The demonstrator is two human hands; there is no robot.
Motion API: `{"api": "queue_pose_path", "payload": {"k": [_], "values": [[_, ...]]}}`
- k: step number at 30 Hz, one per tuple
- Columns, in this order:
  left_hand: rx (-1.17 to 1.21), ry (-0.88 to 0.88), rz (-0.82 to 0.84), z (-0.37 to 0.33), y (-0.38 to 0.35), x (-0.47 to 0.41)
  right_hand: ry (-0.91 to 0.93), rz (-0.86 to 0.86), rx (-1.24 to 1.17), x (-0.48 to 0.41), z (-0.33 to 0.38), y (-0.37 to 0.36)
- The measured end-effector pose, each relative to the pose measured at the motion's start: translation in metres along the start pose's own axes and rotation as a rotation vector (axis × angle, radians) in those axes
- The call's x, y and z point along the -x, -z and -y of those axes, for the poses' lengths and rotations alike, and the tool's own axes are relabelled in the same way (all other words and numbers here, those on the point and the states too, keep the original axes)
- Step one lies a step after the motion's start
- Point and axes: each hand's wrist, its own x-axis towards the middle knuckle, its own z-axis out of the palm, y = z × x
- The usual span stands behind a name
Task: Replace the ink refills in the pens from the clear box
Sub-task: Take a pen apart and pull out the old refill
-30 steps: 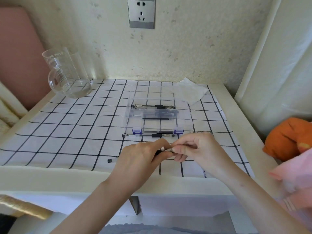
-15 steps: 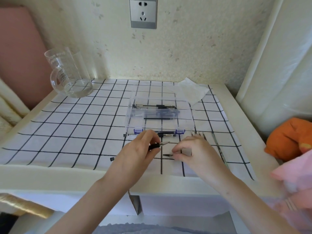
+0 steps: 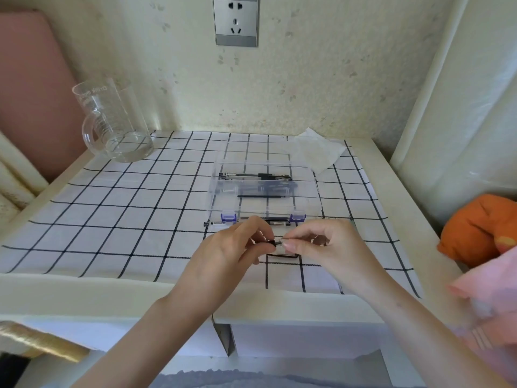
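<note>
- The left hand [image 3: 232, 253] and the right hand [image 3: 330, 247] both pinch a small dark pen part [image 3: 272, 242] between them.
- The clear box [image 3: 264, 189] with pens lies just behind on the surface [image 3: 112, 219].

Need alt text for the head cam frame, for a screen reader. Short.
Two bare hands, left hand and right hand, pinch a small dark pen part between their fingertips above a black-and-white checked cloth. Just beyond sits a clear box holding pens and a refill; a glass mug stands at the far left corner.
</note>
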Motion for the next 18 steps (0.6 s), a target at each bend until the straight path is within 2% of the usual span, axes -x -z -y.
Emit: {"api": "queue_pose_path", "payload": {"k": [6, 18], "values": [[-0.017, -0.027, -0.001, 0.0039, 0.0008, 0.0002, -0.023, 0.007, -0.037, -0.0002, 0.0002, 0.0007], [-0.067, 0.036, 0.028, 0.0069, 0.0067, -0.0012, -0.065, 0.002, -0.074, -0.0013, -0.0011, 0.0016]]}}
